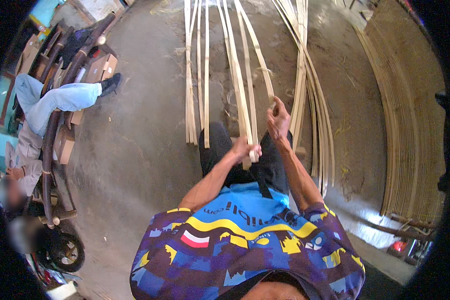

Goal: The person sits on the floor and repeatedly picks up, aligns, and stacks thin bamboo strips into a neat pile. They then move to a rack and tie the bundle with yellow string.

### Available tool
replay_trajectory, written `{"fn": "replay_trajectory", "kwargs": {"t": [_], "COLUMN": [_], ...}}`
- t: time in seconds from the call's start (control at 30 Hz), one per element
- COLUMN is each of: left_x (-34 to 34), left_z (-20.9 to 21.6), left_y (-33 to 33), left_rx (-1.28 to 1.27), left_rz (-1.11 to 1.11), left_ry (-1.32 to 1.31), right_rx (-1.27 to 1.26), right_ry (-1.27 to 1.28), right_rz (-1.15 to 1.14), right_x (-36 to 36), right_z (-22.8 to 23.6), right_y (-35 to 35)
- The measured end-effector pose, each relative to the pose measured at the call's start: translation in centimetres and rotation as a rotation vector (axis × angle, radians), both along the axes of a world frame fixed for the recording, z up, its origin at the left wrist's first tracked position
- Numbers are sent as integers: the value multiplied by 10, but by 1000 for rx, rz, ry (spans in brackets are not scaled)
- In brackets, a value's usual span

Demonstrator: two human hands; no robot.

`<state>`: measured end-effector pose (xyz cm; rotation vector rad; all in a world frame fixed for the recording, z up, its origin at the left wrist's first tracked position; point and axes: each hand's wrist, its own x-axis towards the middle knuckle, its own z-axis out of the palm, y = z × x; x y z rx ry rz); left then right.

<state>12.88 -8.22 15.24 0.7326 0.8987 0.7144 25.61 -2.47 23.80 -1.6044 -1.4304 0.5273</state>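
Observation:
Long, pale bamboo strips [238, 85] run from the far floor toward my lap. My left hand [243, 150] is closed round the near ends of a few of them, between my knees. Farther forward and to the right, my right hand [279, 119] pinches the near end of a single bamboo strip [263, 64], which bends away toward the top of the view. A thin curl or sliver shows beside that strip. Whether my right hand also holds anything small cannot be made out.
Left of my knees lie several more strips [190, 95]; a crossing bundle [310, 75] lies to the right. At far right is a broad row of strips [405, 135]. A person in light-blue trousers [67, 97] sits on a bench at left, near cardboard boxes [101, 69] and a wheel [66, 252].

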Motion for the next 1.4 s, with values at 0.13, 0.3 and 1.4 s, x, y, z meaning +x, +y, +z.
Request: {"fn": "replay_trajectory", "kwargs": {"t": [0.13, 0.3, 1.4], "left_x": [9, 15, 21], "left_z": [-26, -41, -16], "left_y": [-6, -6, -35], "left_rx": [-119, -174, 153], "left_rz": [-72, -163, -240], "left_ry": [-64, 4, 75], "right_rx": [199, 209, -153], "right_ry": [79, 125, -251], "right_rz": [105, 181, 39], "right_x": [-1, -23, 0], "right_z": [25, 27, -62], "right_y": [7, 11, -34]}}
